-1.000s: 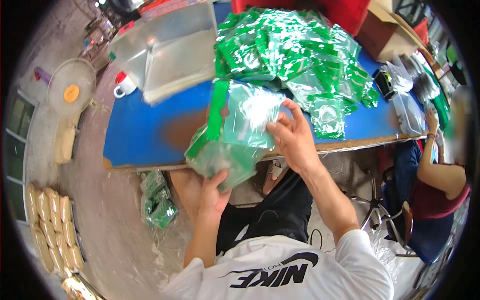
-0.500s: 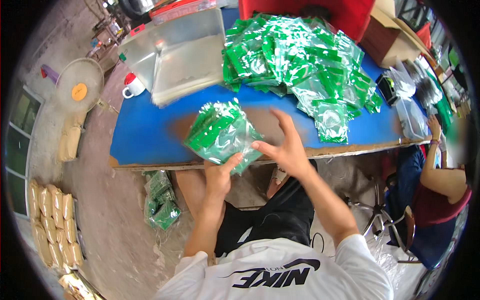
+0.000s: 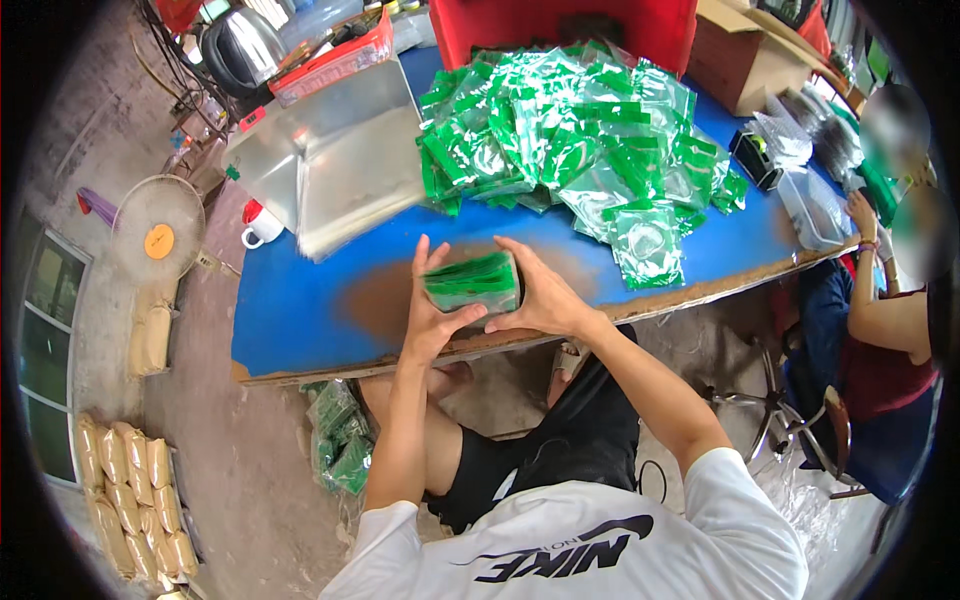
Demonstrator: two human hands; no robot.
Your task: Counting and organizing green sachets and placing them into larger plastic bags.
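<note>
Between my two hands, a stack of green-and-clear plastic packets (image 3: 472,281) stands squared up over the near part of the blue table. My left hand (image 3: 437,308) is closed on the stack's left side, its thumb along the lower edge. On the right side, my right hand (image 3: 541,293) presses the stack with fingers behind and thumb in front. Beyond my hands lies a large loose heap of similar packets (image 3: 560,140), with a single packet (image 3: 645,245) at its near edge.
A clear plastic tray (image 3: 365,190) and a white mug (image 3: 262,224) stand at the table's left. A red bin (image 3: 570,25) backs the heap. To the right are a cardboard box (image 3: 745,60), a clear tub (image 3: 812,205) and another person's arm (image 3: 866,265). Bagged packets (image 3: 342,435) lie below the table.
The fanned, tilted packets are now gathered into an even stack. My right hand has closed from a spread pose onto its right side. The whole view has shifted slightly.
</note>
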